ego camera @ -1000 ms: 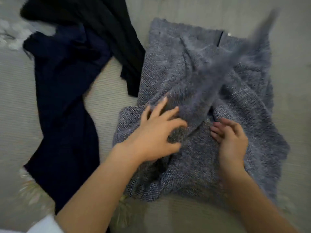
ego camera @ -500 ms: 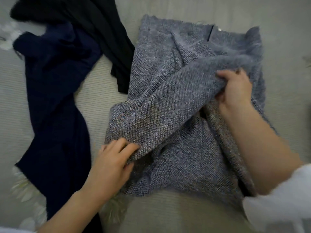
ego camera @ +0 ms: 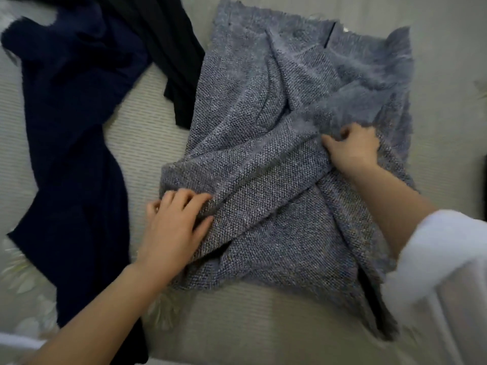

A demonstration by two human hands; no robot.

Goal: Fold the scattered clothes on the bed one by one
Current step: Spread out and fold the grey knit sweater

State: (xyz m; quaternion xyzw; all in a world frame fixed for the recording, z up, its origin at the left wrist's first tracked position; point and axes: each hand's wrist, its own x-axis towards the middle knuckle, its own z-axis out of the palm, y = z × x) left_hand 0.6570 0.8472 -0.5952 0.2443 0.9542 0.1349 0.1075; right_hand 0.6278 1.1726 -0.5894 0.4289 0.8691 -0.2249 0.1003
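Note:
A grey knit sweater [ego camera: 263,127] lies spread in the middle of the bed, with one sleeve folded diagonally across its body. My left hand [ego camera: 174,227] rests on the sweater's lower left edge, fingers curled over a fold of the knit. My right hand [ego camera: 350,146] is closed on the folded sleeve near the sweater's right side, pinching the fabric. A navy garment [ego camera: 71,143] lies crumpled at the left. A black garment [ego camera: 168,40] lies at the top, its corner touching the sweater's left edge.
The bed cover [ego camera: 147,133] is pale grey-green with fine ribbing and a faint leaf print at the lower left. Bare cover shows below the sweater and along the right side. My white sleeve [ego camera: 434,272] fills the lower right corner.
The sleeve that was swung up has been laid across the sweater. My right hand moved up to the right and then down a little with it; my left hand shifted to the lower left edge.

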